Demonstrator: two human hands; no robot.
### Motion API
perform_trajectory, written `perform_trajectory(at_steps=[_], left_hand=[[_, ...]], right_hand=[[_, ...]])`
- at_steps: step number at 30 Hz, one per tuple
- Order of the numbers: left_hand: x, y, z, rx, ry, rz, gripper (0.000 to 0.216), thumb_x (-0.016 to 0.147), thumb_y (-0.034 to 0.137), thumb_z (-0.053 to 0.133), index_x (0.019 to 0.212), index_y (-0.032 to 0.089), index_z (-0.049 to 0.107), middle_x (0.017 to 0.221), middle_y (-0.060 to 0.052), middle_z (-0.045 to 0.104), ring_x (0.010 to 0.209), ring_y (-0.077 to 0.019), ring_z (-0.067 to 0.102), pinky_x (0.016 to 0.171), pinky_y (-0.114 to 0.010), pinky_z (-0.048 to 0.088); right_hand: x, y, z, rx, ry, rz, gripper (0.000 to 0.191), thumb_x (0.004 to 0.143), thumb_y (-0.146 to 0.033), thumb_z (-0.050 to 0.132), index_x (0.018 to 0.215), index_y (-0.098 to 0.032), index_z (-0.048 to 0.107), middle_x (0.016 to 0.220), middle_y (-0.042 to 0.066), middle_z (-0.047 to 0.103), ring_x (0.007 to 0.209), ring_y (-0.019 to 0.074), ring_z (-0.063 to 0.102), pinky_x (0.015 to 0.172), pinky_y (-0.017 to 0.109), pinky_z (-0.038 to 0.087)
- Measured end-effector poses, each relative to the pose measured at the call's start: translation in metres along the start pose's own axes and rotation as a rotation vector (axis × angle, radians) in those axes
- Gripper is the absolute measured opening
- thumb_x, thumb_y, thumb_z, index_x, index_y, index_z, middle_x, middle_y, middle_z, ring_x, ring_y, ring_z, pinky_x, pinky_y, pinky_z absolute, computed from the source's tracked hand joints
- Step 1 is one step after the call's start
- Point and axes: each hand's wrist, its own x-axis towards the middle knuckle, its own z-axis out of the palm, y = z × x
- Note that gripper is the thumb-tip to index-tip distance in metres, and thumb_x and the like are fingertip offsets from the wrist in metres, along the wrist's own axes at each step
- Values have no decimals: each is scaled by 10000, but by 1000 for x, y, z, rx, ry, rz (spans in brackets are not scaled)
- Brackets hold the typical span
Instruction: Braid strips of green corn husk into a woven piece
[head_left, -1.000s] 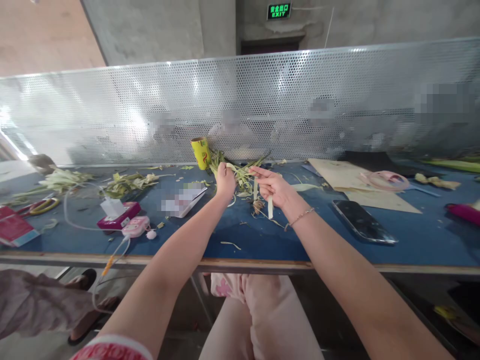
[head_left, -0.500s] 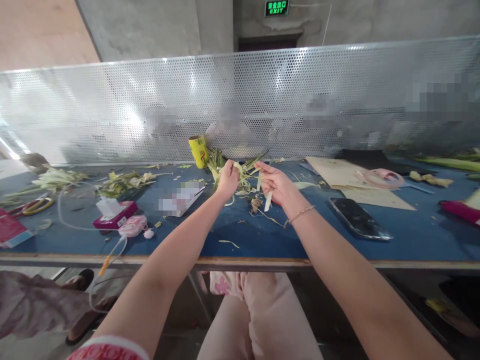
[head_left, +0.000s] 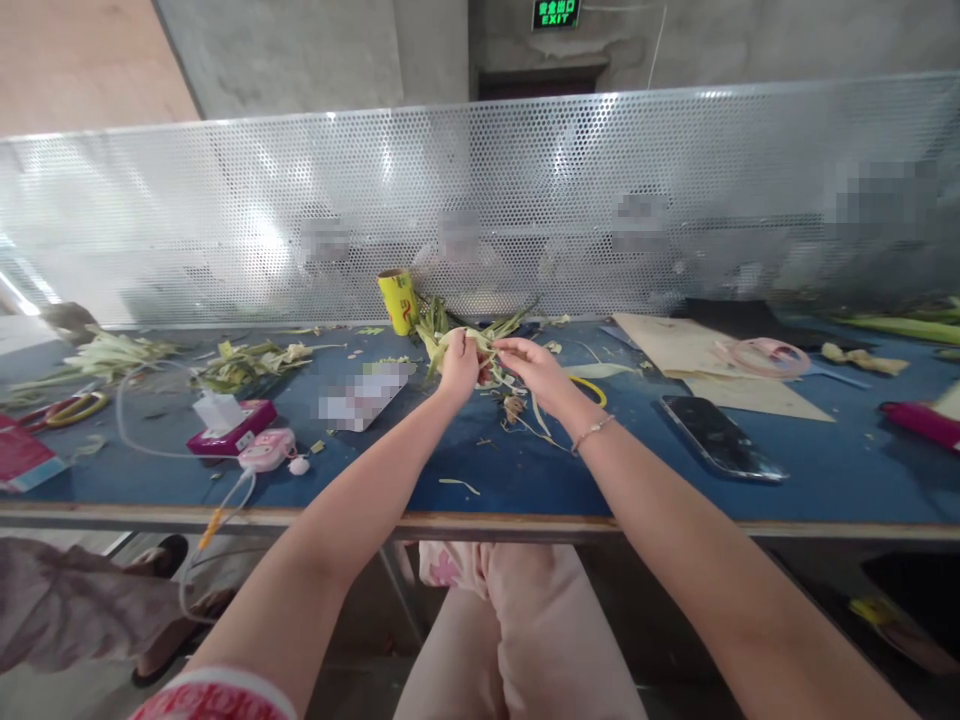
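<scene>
My left hand (head_left: 459, 368) is closed around pale green leaf strips (head_left: 480, 340) that look like corn husk, thumb on top. Close to its right, my right hand (head_left: 536, 372) pinches at the same strips with thumb and forefinger. The exact spot it grips is partly hidden. Behind both hands lies a heap of green leaves (head_left: 431, 325). A dry brown tuft (head_left: 513, 407) with thin trailing strands rests below the right hand. From behind the right wrist a yellow loop handle (head_left: 596, 388) sticks out.
A yellow roll (head_left: 398, 302) stands before the perforated metal screen (head_left: 300, 200). On the left are leaf piles (head_left: 251, 367), scissors (head_left: 71, 410), a tissue pack (head_left: 232, 428), a pink case (head_left: 266, 452) with a cable and a blurred flat object (head_left: 364, 395). A phone (head_left: 720, 440) and brown paper (head_left: 675, 350) lie right.
My right hand has moved left, closer to my left hand. The pale strip that hung from its fingers is now mostly out of sight, and the yellow loop handle shows more.
</scene>
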Motion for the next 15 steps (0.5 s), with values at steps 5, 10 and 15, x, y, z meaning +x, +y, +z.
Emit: perform_trajectory(at_steps=[5,10,15], left_hand=[[-4,3,8,-142,-46,-138,116,875,222,447,777,203,389,550,43,498,415,-98,499,477,-240,427],[-6,0,12,-283,-87,-181,244,812,256,584,680,179,394,533,51,478,482,-68,511,552,-215,468],[-5,-9,13,-233,-133,-58,293,762,233,662,639,165,404,544,57,468,530,-53,520,606,-210,474]], right_hand=[[4,2,-2,-103,92,-73,251,722,-390,634,859,-183,671,854,52,688,805,175,617,786,337,472],[4,-1,-1,-22,200,-32,283,605,-331,730,783,-196,556,753,8,636,706,144,589,649,281,469],[0,-5,3,265,319,118,421,531,-180,769,807,-207,453,666,-46,572,569,82,521,505,192,394]])
